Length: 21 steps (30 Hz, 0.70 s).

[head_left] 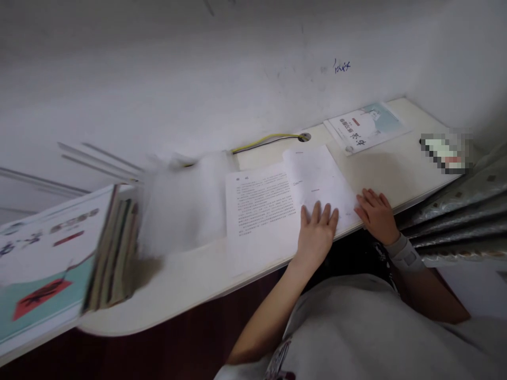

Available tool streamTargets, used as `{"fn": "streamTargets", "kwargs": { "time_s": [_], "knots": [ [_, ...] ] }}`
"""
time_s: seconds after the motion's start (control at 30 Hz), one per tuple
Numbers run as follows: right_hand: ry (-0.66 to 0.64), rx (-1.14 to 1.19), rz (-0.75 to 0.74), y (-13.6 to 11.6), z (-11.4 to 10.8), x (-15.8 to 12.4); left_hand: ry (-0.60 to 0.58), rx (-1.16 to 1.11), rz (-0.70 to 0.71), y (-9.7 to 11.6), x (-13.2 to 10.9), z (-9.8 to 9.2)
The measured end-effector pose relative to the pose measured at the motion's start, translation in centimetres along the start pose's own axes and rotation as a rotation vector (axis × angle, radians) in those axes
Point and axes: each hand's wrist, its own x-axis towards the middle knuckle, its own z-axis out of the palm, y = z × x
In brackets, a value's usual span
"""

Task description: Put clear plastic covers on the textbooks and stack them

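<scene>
An open booklet (257, 211) lies on the white desk, its left page filled with printed text and its right page mostly blank with a few small marks. My left hand (318, 229) rests flat on the lower part of the right page, fingers spread. Beside that page's lower right corner, at the desk edge, is my right hand (378, 214), its fingers stretched out and holding nothing. A grey band (402, 250) circles my right wrist.
Left of the booklet is a blurred stack of clear plastic sleeves (182, 211). Several books (113, 258) stand at the far left. A closed booklet (364, 126) and a pixelated object (446, 153) lie right. Cables (269, 140) enter a desk hole. A patterned curtain (471, 200) hangs at right.
</scene>
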Motion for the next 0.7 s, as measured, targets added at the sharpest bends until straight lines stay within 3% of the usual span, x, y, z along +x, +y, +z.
{"fn": "streamTargets", "kwargs": {
  "time_s": [0.5,0.7],
  "knots": [
    [-0.013,0.031,0.008,0.4,-0.8,0.1,0.022,-0.082,0.075,0.2,1.3,1.8],
    [-0.094,0.054,-0.159,-1.7,-1.6,1.7,0.08,-0.25,0.16,-0.3,1.5,1.9]
  ]
}}
